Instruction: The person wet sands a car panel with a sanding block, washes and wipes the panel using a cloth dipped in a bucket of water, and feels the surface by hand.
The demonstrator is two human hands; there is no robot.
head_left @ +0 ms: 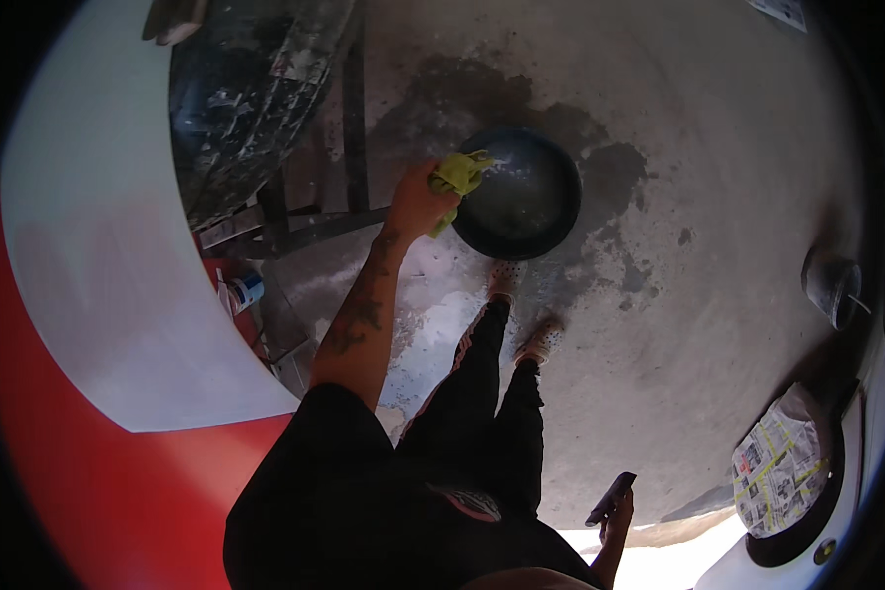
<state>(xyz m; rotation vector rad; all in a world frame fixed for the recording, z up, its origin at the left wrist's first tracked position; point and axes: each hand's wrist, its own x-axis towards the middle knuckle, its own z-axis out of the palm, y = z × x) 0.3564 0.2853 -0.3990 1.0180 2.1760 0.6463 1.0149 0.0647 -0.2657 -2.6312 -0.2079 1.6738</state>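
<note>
My left hand (425,202) is closed around a crumpled yellow-green cloth (459,174), held out over the left edge of a round dark basin (569,202). The basin stands on the floor ahead of my feet, and water seems to lie in it. Lower down on the right, my right hand (617,518) grips a flat dark block (612,498) away from the basin. Its exact kind is too dim to tell.
A large curved panel, white (88,295) and red (138,482), fills the left side. Behind it are a scuffed dark object (241,108), a metal frame (355,128) and a small can (247,290). At right stand a dark bucket (833,287) and a newspaper-covered part (783,460). Wet patches (615,172) surround the basin.
</note>
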